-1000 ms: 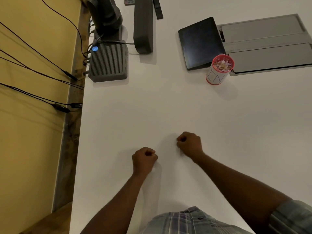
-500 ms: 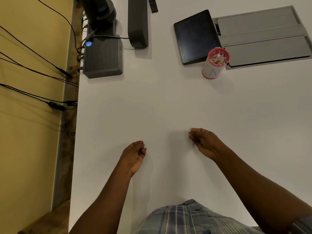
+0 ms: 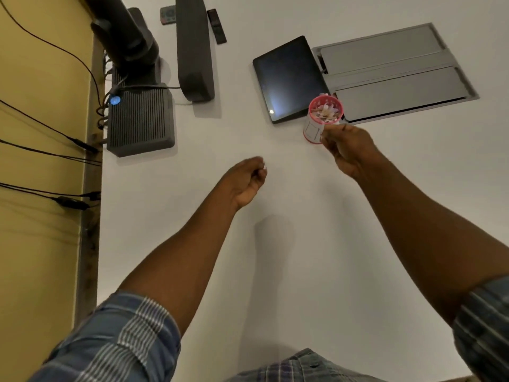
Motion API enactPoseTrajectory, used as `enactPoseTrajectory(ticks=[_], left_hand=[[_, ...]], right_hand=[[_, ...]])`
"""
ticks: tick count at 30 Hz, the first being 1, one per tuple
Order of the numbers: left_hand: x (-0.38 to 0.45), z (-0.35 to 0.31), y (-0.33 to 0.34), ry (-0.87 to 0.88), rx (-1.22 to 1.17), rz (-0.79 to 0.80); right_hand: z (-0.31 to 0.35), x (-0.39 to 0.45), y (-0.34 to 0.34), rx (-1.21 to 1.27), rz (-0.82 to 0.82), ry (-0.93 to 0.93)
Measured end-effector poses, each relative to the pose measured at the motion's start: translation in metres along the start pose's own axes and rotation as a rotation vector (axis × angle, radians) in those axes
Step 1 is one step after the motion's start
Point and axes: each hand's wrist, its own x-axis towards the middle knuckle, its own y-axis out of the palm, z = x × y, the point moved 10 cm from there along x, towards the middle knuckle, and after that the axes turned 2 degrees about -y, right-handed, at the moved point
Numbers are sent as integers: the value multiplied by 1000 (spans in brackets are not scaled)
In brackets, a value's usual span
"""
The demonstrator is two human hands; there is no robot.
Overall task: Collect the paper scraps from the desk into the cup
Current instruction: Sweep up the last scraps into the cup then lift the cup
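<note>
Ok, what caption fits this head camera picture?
Right hand reaches the red-rimmed cup of paper scraps; left hand hovers over the white desk.

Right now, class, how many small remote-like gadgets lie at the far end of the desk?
2. One grey remote lies left of the long dark speaker bar; one black remote lies right of it. Others may sit beyond the frame's top edge.

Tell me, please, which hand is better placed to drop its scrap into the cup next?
Right hand: it is at the cup. Left hand is well short of it.
</note>
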Motion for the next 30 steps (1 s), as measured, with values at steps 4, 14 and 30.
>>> enactPoseTrajectory(ticks=[4,14,30], left_hand=[[35,-27,65,54,68,24],[99,-79,159,456,851,-236],[80,-66,214,834,1633,-135]], right_hand=[[34,38,-10,-133,-81,-92],[83,87,8,-1097,-204,-611],[57,113,39,-1826,-18,-454]])
